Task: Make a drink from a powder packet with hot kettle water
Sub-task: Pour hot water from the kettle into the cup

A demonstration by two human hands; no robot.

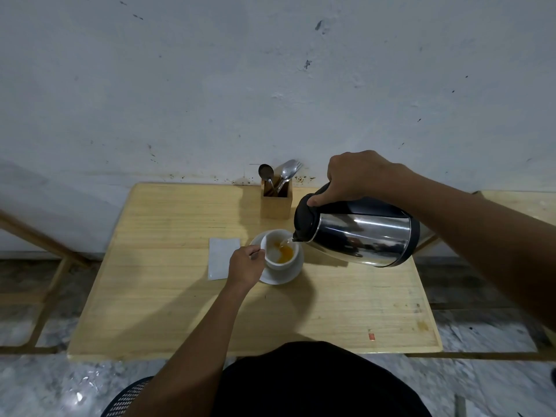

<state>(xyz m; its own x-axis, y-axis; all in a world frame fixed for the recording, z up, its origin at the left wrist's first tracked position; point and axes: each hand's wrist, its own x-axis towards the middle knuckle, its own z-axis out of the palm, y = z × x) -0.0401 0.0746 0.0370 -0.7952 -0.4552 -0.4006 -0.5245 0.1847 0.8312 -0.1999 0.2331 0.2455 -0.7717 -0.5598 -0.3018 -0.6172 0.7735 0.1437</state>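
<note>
A white cup (287,261) stands on a white saucer (293,273) in the middle of the wooden table (180,296). Orange liquid and pale powder lie inside the cup. My right hand (358,176) grips the black handle of a steel kettle (361,236), tipped on its side with its spout over the cup's right rim. A thin stream of water runs from the spout into the cup. My left hand (245,266) pinches the cup's handle on the left side. A white packet (221,258) lies flat just left of the saucer.
A wooden holder (276,203) with spoons and a fork stands at the table's back edge, just behind the cup. A stained white wall rises right behind the table. Another wooden surface (523,203) shows at the far right. A dark mesh stool edge (129,398) sits below.
</note>
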